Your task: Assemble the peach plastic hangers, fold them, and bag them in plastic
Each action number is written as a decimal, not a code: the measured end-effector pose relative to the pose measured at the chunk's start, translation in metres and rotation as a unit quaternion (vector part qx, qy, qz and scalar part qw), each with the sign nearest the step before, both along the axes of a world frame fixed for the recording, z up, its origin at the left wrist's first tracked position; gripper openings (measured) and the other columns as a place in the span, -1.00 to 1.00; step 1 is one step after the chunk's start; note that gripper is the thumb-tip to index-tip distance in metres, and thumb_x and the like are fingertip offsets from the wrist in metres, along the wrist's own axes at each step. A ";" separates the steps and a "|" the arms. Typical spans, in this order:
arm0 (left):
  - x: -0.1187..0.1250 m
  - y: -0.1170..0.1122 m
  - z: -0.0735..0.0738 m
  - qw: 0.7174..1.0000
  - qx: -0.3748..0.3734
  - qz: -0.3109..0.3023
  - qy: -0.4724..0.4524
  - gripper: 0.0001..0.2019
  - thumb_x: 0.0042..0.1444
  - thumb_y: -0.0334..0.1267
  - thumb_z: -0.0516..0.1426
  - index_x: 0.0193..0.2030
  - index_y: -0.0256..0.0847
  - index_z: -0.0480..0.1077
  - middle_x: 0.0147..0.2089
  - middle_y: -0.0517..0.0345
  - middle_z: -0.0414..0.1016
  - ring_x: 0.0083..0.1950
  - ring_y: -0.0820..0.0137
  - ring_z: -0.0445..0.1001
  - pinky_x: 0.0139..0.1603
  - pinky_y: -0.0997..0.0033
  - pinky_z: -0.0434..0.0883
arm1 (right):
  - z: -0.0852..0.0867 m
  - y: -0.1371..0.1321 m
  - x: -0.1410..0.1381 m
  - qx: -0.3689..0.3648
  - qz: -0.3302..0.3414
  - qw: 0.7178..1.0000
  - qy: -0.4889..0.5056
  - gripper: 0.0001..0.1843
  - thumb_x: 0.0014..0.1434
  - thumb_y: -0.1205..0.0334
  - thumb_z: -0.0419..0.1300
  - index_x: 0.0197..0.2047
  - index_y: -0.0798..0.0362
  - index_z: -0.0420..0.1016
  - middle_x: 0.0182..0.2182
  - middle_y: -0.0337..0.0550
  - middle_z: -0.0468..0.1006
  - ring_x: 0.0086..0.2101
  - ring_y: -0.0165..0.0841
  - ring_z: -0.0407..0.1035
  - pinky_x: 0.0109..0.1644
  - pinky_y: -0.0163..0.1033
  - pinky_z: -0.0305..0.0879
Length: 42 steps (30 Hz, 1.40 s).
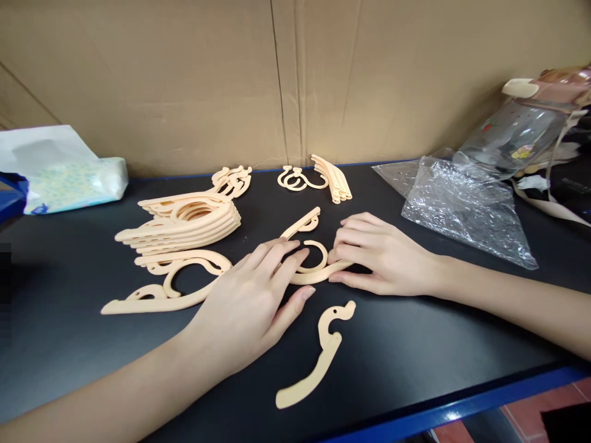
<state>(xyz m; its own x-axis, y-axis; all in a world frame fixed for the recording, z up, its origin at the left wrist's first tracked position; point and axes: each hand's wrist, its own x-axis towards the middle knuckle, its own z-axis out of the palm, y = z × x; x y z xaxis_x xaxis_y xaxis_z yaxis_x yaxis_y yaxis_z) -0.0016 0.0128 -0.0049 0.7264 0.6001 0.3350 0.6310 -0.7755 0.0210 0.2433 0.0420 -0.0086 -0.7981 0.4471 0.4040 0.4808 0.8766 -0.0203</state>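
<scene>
A cream plastic folding hanger (pixel 309 277) lies on the dark table between my hands, its hook curving up in the middle and one arm angled away from me. My left hand (pixel 256 292) rests over its left part, fingers bent onto it and thumb apart; the fingers hide the joint. On the other side, my right hand (pixel 383 255) pinches the end of the hanger's right arm. Nearer me lies a separate hanger piece (pixel 318 363), a curved arm joined to a hook-shaped part. Left of my left hand sits another folded hanger (pixel 161 301), beside a stack of hangers (pixel 194 224).
Loose hook pieces (pixel 231 181) and more hooks (pixel 293 178) lie at the back, next to stacked curved arms (pixel 335 178). Clear plastic bags (pixel 462 203) and a clear bottle (pixel 512 132) are at right. A tissue pack (pixel 78 178) lies left; a cardboard wall (pixel 194 80) stands behind.
</scene>
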 end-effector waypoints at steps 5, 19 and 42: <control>-0.001 0.003 0.000 0.999 -0.034 -0.016 -0.001 -0.62 0.40 -0.21 -0.08 0.24 -0.30 0.32 0.24 -0.19 0.37 0.24 0.05 0.37 0.06 -0.03 0.53 | -0.001 -0.001 0.000 -0.017 0.024 1.000 -0.002 -0.68 0.37 0.15 0.07 0.02 0.17 0.50 -0.32 -0.08 0.56 -0.27 -0.27 0.35 -0.12 -0.13 0.22; 0.000 0.002 -0.001 0.999 -0.016 -0.027 -0.009 -0.65 0.39 -0.23 -0.04 0.15 -0.43 0.36 0.22 -0.24 0.40 0.27 0.00 0.33 0.20 -0.10 0.40 | 0.010 -0.023 -0.007 0.047 0.104 0.993 0.014 -0.61 0.35 -0.01 0.06 -0.15 0.12 0.55 -0.39 -0.14 0.51 -0.35 -0.33 0.32 -0.20 -0.17 0.26; 0.000 -0.002 0.006 0.981 0.177 0.056 0.064 -0.67 0.33 -0.19 0.01 -0.37 -0.33 0.43 -0.29 -0.14 0.55 -0.32 0.14 0.54 -0.50 0.22 0.43 | 0.037 -0.004 0.022 -0.192 0.018 0.980 0.041 -0.71 0.24 0.53 0.05 -0.30 0.04 0.53 -0.28 -0.19 0.45 -0.29 -0.44 0.36 -0.25 -0.33 0.24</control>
<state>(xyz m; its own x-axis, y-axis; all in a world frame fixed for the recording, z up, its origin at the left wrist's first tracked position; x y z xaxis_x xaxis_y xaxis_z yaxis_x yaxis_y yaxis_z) -0.0015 0.0106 0.0010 0.7128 0.5408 0.4465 0.6919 -0.6463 -0.3219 0.2650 0.0381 0.0285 -0.7876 0.5511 0.2754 0.4330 0.8132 -0.3889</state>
